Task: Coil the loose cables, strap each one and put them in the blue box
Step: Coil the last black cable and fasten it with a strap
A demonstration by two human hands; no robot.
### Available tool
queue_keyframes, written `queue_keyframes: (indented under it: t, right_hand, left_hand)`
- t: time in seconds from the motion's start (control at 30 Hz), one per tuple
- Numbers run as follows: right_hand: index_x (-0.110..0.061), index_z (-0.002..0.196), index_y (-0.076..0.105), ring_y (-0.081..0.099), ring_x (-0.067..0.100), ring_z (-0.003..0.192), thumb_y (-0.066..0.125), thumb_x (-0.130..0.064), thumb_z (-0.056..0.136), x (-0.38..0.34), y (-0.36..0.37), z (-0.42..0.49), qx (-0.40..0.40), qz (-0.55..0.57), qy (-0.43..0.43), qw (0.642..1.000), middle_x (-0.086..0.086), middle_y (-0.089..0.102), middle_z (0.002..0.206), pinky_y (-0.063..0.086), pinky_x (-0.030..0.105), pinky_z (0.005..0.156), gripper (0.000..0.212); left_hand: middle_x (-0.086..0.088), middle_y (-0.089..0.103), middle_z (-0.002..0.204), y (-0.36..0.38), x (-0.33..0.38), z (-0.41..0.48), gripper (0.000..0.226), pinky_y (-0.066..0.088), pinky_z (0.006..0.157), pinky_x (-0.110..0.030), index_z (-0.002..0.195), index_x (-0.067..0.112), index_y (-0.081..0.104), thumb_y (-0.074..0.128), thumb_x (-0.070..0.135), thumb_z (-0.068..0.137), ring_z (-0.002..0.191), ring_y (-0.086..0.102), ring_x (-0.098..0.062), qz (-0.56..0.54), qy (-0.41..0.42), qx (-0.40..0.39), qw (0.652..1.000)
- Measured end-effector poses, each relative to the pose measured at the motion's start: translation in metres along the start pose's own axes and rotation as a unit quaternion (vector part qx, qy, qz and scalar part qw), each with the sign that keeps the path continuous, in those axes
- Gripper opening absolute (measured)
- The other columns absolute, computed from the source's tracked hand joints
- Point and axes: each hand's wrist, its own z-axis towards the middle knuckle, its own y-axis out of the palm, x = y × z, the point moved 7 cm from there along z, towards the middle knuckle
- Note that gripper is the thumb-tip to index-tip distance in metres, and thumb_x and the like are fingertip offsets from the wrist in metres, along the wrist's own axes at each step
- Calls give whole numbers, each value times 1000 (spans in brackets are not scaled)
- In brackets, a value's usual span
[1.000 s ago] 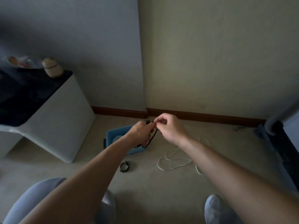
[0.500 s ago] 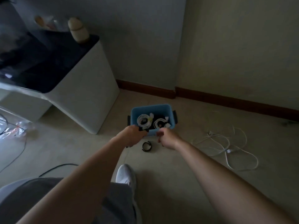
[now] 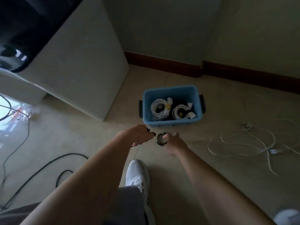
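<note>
- Cables first: two white coils [image 3: 159, 108] already sat inside the blue box [image 3: 172, 123] on the floor, side by side on something dark, the left one with a yellow tie on it.
- One loose white cable [image 3: 243, 143] sprawled on the tiles to the right of the box, well apart from it and totally uncoiled.
- Left hand [image 3: 138, 134] hung low just in front of the box, fingers curled tight round a black cable [image 3: 148, 130]; only small bits of it poked out of the fist, so I couldn't tell how neatly it was coiled.
- Right hand [image 3: 174, 142] was right beside it, fingers loosely bent, fingertips at a small black strap ring [image 3: 161, 139] lying on the floor. Couldn't tell if it was actually pinching it or just touching.
- White cabinet [image 3: 78, 65] stood left of the box, near the corner.
- Black cords [image 3: 48, 164] snaked over the floor on the left.
- White sneaker [image 3: 137, 172] was planted below the hands.
</note>
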Motion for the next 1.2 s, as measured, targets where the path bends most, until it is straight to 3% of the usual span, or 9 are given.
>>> queue_keyframes:
  t: [0.2,0.3,0.37,0.47,0.67,0.77,0.93,1.07,1.2]
  right_hand:
    - [-6,133,56,56,32,118,36,-19,98,2,10,21,32,-52,-25,998,13,41,140,47,37,93,42]
    - [-9,91,66,61,24,95,40,-15,96,10,4,16,84,15,-26,996,9,59,108,39,28,73,28]
    - [-16,64,59,61,21,79,45,-9,92,18,-3,10,120,62,-15,991,3,62,79,40,27,64,32]
    - [-16,80,76,67,14,81,58,-8,88,29,-16,-2,161,139,-13,977,-4,71,83,49,24,66,22]
    - [-19,98,56,65,13,77,75,-8,83,43,-41,-27,186,255,-9,949,-7,61,84,46,20,58,26]
    - [-16,94,65,63,11,67,77,-11,81,47,-55,-42,184,267,-13,946,-1,66,81,52,26,60,18]
    - [-16,89,71,65,16,61,69,-19,93,34,-86,-82,160,338,-66,925,4,71,80,50,26,51,5]
    - [-12,94,68,63,22,60,63,-11,98,19,-124,-132,137,422,-117,889,8,67,77,52,35,56,7]
    - [-20,93,69,65,12,65,65,-13,96,7,-168,-187,165,417,-160,879,4,69,84,52,27,53,9]
  left_hand:
    - [0,58,76,12,-1,26,24,46,57,-28,91,12,60,54,34,99,59,53,-15,-35,1,-8,999]
    - [-1,52,64,19,-1,30,26,39,54,-27,81,13,56,53,36,94,50,45,-19,-29,-6,-35,999]
    - [-3,51,62,21,-1,28,29,37,55,-26,76,13,56,52,38,90,50,42,-22,-20,-11,-43,999]
    - [-3,52,58,19,4,20,30,37,52,-25,74,13,56,51,37,90,47,43,-20,-5,-4,-37,999]
    - [-1,53,56,14,17,0,31,37,52,-24,74,13,56,51,37,92,46,44,-18,3,12,-24,1000]
    - [-2,51,54,10,30,-18,33,36,55,-26,73,13,54,50,39,94,46,43,-18,-10,28,-25,999]
    - [0,47,50,0,54,-48,30,37,52,-29,80,13,54,53,40,94,41,42,-18,-154,75,-39,985]
    - [0,42,51,-17,86,-88,33,35,46,-28,72,14,49,50,30,101,41,37,-16,-299,116,-57,945]
    - [-4,46,56,-37,115,-136,30,39,48,-29,75,13,50,51,26,102,46,42,-17,-399,172,-44,900]
